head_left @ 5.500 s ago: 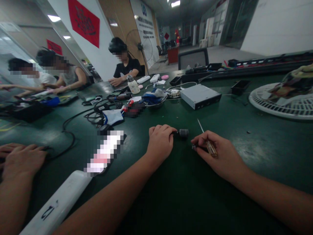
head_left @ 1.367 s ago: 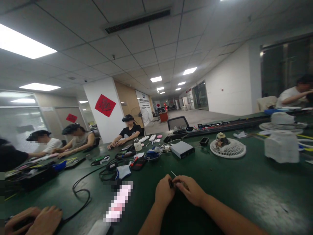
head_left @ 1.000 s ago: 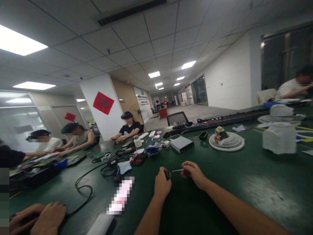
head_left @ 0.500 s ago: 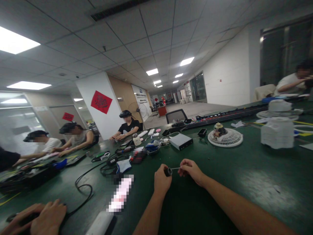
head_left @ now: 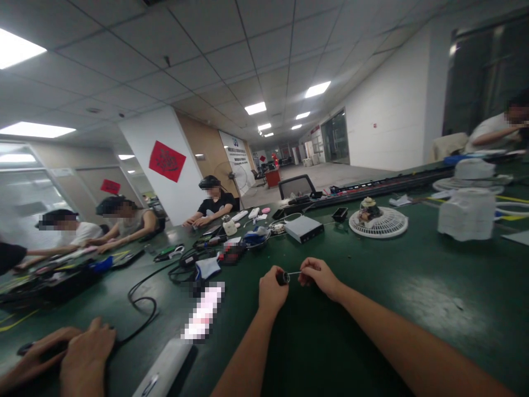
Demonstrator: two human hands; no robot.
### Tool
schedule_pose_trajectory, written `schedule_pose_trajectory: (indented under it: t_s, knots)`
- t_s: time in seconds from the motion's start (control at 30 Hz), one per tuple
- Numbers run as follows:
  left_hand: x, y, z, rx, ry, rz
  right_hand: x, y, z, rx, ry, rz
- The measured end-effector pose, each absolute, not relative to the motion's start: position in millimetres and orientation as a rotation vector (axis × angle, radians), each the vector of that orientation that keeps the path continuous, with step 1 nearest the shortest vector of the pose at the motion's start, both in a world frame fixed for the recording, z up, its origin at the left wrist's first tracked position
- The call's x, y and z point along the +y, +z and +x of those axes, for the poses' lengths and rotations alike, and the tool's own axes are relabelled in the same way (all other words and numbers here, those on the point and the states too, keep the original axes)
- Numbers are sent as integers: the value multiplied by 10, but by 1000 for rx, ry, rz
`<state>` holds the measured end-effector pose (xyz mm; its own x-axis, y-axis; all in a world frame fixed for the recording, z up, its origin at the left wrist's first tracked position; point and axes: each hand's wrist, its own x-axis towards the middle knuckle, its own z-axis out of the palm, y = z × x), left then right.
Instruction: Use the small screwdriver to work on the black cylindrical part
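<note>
My left hand (head_left: 273, 289) grips a small black cylindrical part (head_left: 283, 278) at the bench's near edge, just right of the middle of the view. My right hand (head_left: 318, 277) pinches a small screwdriver (head_left: 294, 273), its handle mostly hidden by my fingers. The thin metal shaft runs left from my right hand and meets the end of the black part. Both hands are close together, with only the shaft and the part between them. At the lower left, another person's hands (head_left: 70, 353) rest on the bench, apart from mine.
The dark green bench (head_left: 372, 309) spreads around my hands. Further off stand a silver box (head_left: 303, 229) and a white fan guard (head_left: 378, 223). A black cable (head_left: 142, 303) and a white device (head_left: 163, 366) lie to my left. Co-workers sit along the bench.
Since the last second, the screwdriver shaft has come level and now reaches the black part. My hands have stayed close together. The whole view has drifted slightly and tilted.
</note>
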<state>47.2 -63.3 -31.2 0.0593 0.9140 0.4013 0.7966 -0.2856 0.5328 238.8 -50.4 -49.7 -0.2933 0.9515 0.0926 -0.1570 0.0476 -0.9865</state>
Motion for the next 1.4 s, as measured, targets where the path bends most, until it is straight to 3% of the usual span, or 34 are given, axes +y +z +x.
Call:
schedule_pose_trajectory:
  t_s: [1.4]
  knots:
    - [-652,-270,482,1759,1001,2168,-513,-466,2369,-1309,1480,-860]
